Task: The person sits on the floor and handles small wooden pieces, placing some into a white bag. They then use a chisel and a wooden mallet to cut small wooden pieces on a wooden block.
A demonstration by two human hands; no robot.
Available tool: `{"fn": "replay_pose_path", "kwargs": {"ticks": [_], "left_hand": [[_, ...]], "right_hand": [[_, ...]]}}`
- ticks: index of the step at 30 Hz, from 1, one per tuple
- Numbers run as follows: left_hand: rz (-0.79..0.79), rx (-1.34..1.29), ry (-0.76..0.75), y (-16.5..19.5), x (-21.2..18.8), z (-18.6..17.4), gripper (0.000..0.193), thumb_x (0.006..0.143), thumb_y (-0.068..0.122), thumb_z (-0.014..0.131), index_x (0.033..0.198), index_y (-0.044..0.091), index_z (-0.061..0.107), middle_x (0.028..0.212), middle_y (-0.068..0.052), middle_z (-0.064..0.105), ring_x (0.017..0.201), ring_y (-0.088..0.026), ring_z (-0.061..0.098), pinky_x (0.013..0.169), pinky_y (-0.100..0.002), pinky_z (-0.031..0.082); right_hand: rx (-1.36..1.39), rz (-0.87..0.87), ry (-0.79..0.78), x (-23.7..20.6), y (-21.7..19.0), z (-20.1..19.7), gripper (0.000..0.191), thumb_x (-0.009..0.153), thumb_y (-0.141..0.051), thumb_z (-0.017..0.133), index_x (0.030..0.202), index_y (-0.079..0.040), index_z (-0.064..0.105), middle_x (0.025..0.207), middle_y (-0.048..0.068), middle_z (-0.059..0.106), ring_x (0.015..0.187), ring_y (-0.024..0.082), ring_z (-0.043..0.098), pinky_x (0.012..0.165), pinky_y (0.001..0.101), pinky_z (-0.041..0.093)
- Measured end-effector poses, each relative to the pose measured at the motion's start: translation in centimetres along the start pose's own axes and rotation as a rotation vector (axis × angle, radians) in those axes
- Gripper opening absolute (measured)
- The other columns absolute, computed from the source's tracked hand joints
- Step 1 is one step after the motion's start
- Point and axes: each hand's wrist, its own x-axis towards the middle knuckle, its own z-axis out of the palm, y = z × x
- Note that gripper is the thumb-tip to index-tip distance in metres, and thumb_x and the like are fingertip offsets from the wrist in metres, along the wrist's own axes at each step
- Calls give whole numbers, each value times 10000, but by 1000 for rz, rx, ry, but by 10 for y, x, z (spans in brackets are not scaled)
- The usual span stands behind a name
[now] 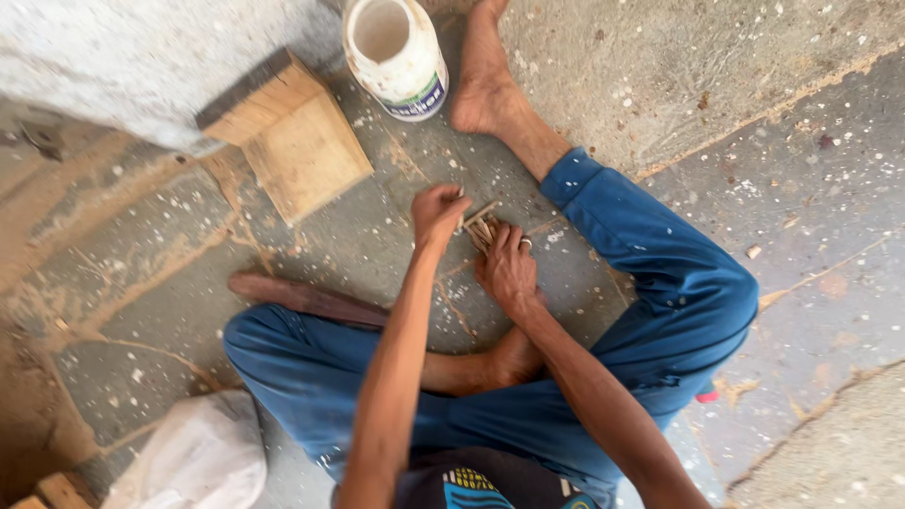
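Biggest thing I see from the head view is the grey speckled concrete floor, dusty with sawdust streaks, and I am sat on it in blue trousers, one bare foot stretched out ahead, the other tucked under. Upper left there is a pale rough slab or wall edge, with a plain square wooden block leaning against it. Lower left, a crumpled white sack. A long dark reddish-brown wooden piece lies flat by my left knee. At the top, a white plastic jar with no lid stands upright just beside the outstretched foot. Smaller: my left hand and right hand, close together over the floor between my legs. Smallest: a small bundle of thin brown wooden sticks, on or just above the floor, between the two hands. Left grip is closed narrow, pinching at the bundle's near-left end; right grip lies over the sticks with fingers curled on them, a ring showing. The bundle's long axis runs diagonal, lower left to upper right, far end pointing toward the outstretched leg. Risk, my guess: the sticks are thin and loosely gathered, so an uneven squeeze could splay or snap them, or one could slide out and get lost in the floor debris; splinters in bare fingers are also likely.
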Motion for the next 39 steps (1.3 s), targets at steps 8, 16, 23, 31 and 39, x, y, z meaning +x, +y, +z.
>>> {"fn": "replay_pose_path", "kwargs": {"ticks": [8, 16, 23, 31, 39], "left_hand": [[-133, -544, 277, -58, -90, -37, 89, 816, 33, 672, 840, 74, 596, 729, -20, 572, 493, -110, 472, 403, -260, 348], [623, 734, 166, -8, -33, 16, 358, 783, 107, 802, 1118, 13, 723, 1089, -166, 723, 857, -310, 675, 739, -400, 549], [170, 207, -38, -22, -50, 13, 160, 944, 131, 695, 979, -24, 716, 774, -135, 685, 684, -245, 668, 651, -356, 513], [-157, -801, 175, -84, -170, -17, 239, 915, 45, 599, 1153, 53, 622, 833, -78, 682, 632, -165, 649, 482, -295, 510], [-255, -884, 88, -66, -163, -39, 384, 971, 326, 613, 1207, 24, 627, 1047, -91, 675, 873, -170, 691, 656, -356, 626]], "right_hand": [[59, 1, 29, 11, 8, 2, 487, 803, -252, 743, 1153, 30, 554, 966, 195, 657, 725, 334, 710, 588, 424, 608], [1769, 555, -532, 10, 75, -41, 436, 783, -151, 626, 1189, 3, 592, 886, 105, 644, 684, 233, 659, 516, 330, 575], [2170, 421, -827, -13, 63, -55, 529, 742, -140, 619, 1257, -21, 583, 920, 126, 590, 844, 290, 657, 663, 462, 623], [1737, 398, -827, -21, 19, -26, 412, 864, -52, 599, 1275, -22, 594, 1014, 185, 661, 730, 271, 674, 444, 332, 523], [1010, 359, -442, -44, -33, -26, 358, 804, -156, 816, 1109, -40, 670, 848, 122, 736, 637, 232, 686, 461, 356, 534]]}}
